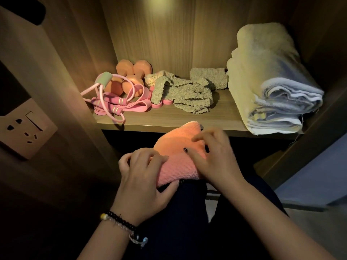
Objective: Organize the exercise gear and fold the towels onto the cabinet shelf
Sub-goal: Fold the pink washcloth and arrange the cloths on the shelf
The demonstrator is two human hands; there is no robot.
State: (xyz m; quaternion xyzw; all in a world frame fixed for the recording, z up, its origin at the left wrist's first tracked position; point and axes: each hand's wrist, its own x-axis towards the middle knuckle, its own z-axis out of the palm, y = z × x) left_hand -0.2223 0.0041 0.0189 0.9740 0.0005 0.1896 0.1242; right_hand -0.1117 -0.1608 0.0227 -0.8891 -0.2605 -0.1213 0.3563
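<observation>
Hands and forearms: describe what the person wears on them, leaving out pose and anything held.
Both forearms are bare, with no sleeves in view. The left hand has two bracelets at its wrist: a black beaded bracelet with one yellow bead, and a pale beaded bracelet with a small light-blue charm. The right hand shows no jewellery.

I log: shelf (169,121), matt wood grain. Pink towel (178,162), waffle-textured cloth. Grey cloths (187,94), rough terry. Folded towels (266,77), soft pile. Dumbbells (131,72), smooth matt coating. Skipping rope (112,102), glossy plastic.
</observation>
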